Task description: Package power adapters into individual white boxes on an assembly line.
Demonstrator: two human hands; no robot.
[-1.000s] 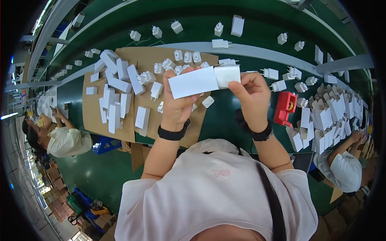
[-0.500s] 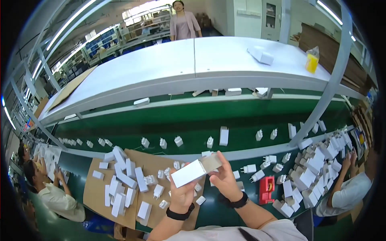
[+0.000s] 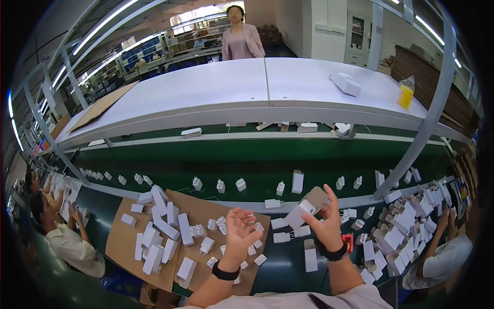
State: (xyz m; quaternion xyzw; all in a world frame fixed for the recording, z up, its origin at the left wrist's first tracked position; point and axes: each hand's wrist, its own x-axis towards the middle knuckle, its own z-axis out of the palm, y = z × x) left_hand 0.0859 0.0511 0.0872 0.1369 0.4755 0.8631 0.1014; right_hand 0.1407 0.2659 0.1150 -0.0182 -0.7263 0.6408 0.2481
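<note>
My right hand (image 3: 328,221) grips a small white box (image 3: 297,216), which is tilted with its grey-brown inner flap up. Something white and rounded, possibly a charger, shows at its mouth. To the left, my left hand (image 3: 241,238) is raised with curled fingers apart, holding nothing. Below it, white plug chargers (image 3: 207,245) lie scattered on a brown cardboard sheet (image 3: 226,280). More plug chargers (image 3: 282,237) lie by the held box, above an upright white box (image 3: 310,256). A red object (image 3: 348,240) is mostly hidden behind my right wrist.
White boxes are heaped on the cardboard at left (image 3: 164,221), and a larger pile of open boxes (image 3: 401,226) is at right. Chargers stand along a green conveyor belt (image 3: 170,165). A white shelf (image 3: 206,85) on grey posts spans above. Co-workers sit at both sides; a person stands beyond.
My left hand has let go of the white box and opened. My right hand has moved right with the box, now tipped more steeply. The red object has become mostly covered.
</note>
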